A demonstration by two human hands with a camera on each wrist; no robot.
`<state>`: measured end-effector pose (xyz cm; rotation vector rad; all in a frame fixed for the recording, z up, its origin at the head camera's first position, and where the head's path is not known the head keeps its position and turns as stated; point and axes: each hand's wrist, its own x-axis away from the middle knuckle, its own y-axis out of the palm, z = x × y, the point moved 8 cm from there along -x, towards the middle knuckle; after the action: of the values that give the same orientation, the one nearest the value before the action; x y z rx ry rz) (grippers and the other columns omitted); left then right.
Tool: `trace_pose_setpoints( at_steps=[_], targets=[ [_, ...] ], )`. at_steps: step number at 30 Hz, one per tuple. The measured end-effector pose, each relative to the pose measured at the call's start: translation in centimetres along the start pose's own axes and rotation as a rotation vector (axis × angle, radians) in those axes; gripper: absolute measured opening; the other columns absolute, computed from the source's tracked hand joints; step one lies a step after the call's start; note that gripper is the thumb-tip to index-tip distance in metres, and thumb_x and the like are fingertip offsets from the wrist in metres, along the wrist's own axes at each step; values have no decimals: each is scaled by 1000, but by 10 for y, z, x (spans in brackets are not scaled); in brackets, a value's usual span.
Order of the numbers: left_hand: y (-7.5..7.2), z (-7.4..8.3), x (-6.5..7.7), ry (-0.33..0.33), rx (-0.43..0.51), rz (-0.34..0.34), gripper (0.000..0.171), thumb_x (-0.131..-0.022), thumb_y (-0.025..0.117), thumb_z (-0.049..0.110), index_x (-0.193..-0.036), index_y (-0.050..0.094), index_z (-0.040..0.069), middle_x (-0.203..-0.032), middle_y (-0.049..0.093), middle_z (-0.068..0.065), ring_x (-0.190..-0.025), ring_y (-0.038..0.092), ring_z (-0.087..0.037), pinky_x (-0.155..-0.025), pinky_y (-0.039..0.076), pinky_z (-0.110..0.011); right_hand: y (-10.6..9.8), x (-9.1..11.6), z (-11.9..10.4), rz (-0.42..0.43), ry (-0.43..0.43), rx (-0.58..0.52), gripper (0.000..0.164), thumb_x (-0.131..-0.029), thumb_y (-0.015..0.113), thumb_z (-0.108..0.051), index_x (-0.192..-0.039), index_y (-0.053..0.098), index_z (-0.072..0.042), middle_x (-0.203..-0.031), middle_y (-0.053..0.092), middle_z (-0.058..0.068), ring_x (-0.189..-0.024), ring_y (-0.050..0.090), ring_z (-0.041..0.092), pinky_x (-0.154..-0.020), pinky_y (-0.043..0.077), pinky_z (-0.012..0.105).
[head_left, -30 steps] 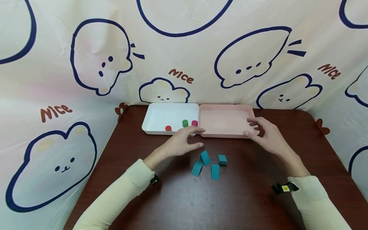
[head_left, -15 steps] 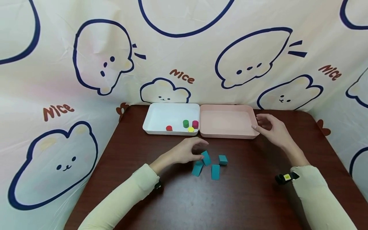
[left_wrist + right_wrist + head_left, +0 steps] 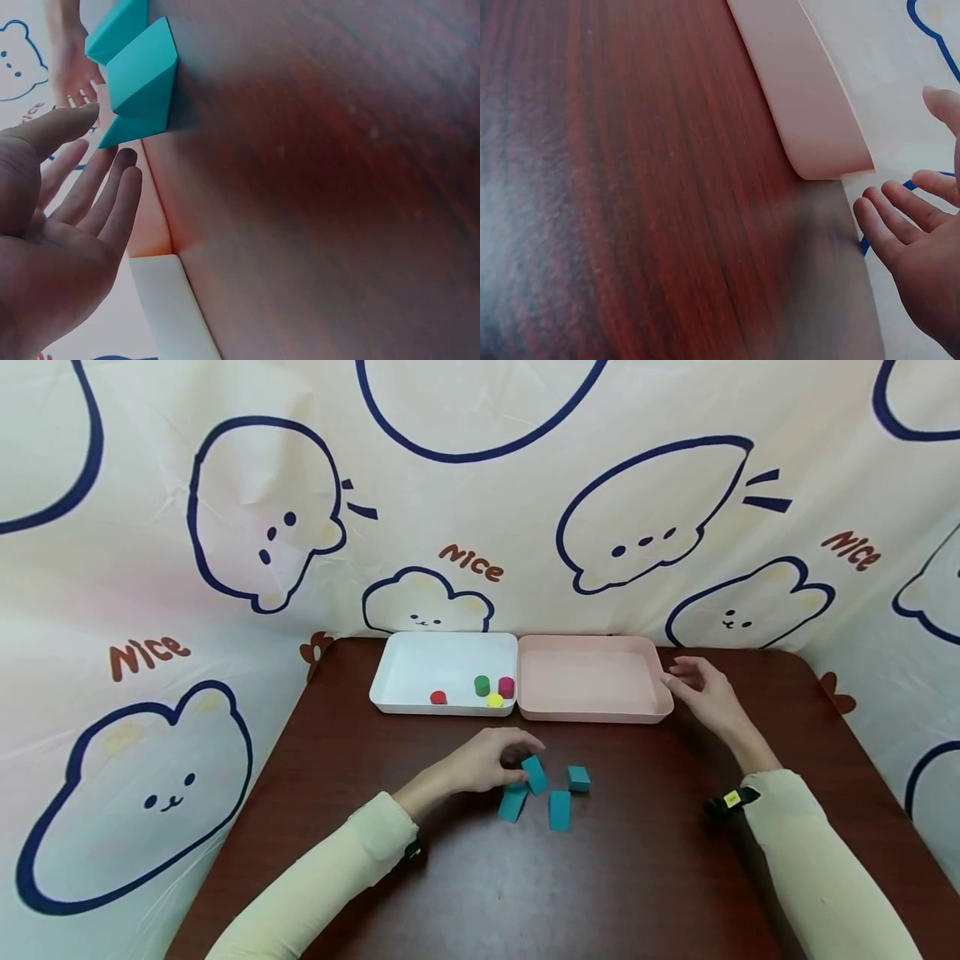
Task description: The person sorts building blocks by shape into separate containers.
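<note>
My left hand hovers at the left side of a cluster of several teal blocks. Its thumb and fingers are spread at the nearest teal block, and no grip on it shows. In the left wrist view, that left hand has parted fingers next to the angular, wedge-like teal blocks. Other teal blocks are one below, one at right and one behind it. My right hand is at the right end of the pink tray, its fingers loosely bent and holding nothing.
The white tray adjoins the pink one on its left. Inside it are a red piece, a green cylinder, a magenta cylinder and a yellow piece. A patterned curtain rises behind the dark wooden table.
My left hand has come down from the white tray's front edge to the teal blocks, uncovering the yellow piece. My right hand has shifted right, off the pink tray's inside to its outer end.
</note>
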<state>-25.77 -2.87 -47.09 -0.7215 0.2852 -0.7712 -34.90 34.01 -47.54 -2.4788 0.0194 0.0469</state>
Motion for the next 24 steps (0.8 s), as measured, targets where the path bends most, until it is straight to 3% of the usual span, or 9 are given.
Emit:
trace_pose_setpoints(
  at_steps=[6, 9, 13, 24],
  targets=[
    [4, -5, -1, -27, 20, -13, 46, -97, 78, 9, -142, 65, 10, -136, 68, -3, -121, 64, -18, -99, 58, -29, 7, -8, 9, -48, 40, -112, 77, -108, 59, -46, -163, 31, 0, -151, 46, 27, -129, 55, 36, -96, 60, 33],
    [5, -6, -1, -29, 26, -19, 46, -97, 78, 8, -142, 65, 9, -135, 68, -3, -121, 64, -18, -98, 58, -29, 10, -11, 12, -62, 62, -177, 73, -109, 58, -44, -162, 33, 0, -151, 44, 27, -127, 56, 31, -87, 60, 22],
    [6, -6, -1, -24, 20, -28, 45, -98, 77, 7, -141, 65, 9, -135, 67, -4, -120, 64, -19, -98, 58, -28, 14, -13, 14, -90, 87, -220, 64, -111, 55, -38, -161, 36, -1, -152, 44, 26, -127, 54, 29, -83, 59, 18],
    [6, -7, -3, -11, 2, -32, 42, -97, 78, 7, -138, 68, 10, -133, 67, -3, -116, 65, -18, -96, 59, -29, 19, -13, 14, -144, 112, -196, 52, -114, 47, -25, -159, 38, 1, -154, 44, 28, -128, 54, 35, -81, 59, 18]
  ],
)
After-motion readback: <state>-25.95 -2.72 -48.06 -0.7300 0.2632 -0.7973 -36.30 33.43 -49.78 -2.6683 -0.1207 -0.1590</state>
